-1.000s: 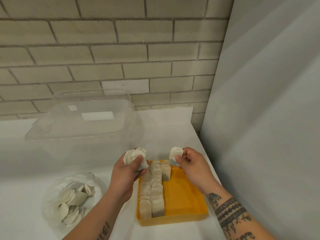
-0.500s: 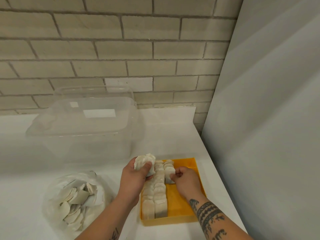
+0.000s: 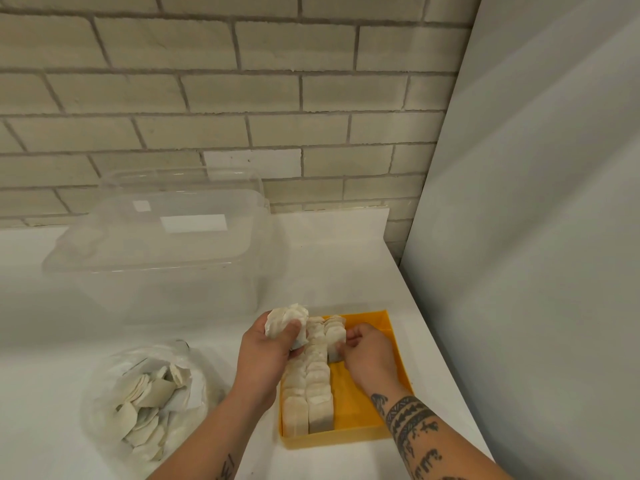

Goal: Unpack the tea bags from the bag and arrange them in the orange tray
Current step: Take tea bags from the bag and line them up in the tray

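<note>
The orange tray (image 3: 360, 431) sits on the white counter near its right edge. Rows of pale tea bags (image 3: 313, 386) stand along the tray's left side, with a shorter third row starting at the far end. My left hand (image 3: 266, 355) grips a bunch of tea bags (image 3: 287, 318) just above the tray's far left corner. My right hand (image 3: 367, 351) is down inside the tray and pinches one tea bag (image 3: 335, 341) at the third row. A clear plastic bag (image 3: 145, 400) with several loose tea bags lies on the counter to the left.
A large clear plastic container (image 3: 166, 244) with its lid stands behind the bag, against the brick wall. A grey panel (image 3: 536, 237) rises along the counter's right edge, close to the tray.
My right hand came down from above the tray with its tea bag and now holds it among the standing bags. My left hand stayed over the far left corner with its bunch.
</note>
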Available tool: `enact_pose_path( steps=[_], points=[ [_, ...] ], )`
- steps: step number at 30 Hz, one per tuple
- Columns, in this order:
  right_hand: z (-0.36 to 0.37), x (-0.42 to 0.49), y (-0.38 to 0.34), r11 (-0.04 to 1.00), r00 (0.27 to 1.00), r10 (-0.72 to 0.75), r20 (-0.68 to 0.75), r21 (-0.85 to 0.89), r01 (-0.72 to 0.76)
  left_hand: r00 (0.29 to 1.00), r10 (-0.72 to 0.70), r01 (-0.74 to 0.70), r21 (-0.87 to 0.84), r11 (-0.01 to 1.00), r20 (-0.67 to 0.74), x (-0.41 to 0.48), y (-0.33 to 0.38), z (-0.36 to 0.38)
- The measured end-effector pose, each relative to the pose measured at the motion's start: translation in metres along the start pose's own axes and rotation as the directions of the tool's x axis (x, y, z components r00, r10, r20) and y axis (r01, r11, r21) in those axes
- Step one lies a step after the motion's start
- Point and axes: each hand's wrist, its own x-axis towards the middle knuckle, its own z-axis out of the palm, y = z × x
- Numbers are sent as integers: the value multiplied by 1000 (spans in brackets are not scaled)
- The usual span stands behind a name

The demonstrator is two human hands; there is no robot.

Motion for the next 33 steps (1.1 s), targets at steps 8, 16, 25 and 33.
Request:
enact_pose_path(
  steps=[8,16,25,33],
  points=[
    [-1,1,-1,1000,1000,-16,-4,-10,16,1000,-22,22,-11,1000,1,0,3,-1],
    [-20,-29,-20,979,988,-146,-49,134,152,993,-80,92,-134,987,88,-8,18,2],
    [-32,-52,-35,908,954,-295,43,324,266,973,-98,137,-179,974,210,-27,28,19],
    [-37,-50,-27,934,950,-290,117,249,255,979,-91,110,-97,989,184,-27,25,12]
  ],
)
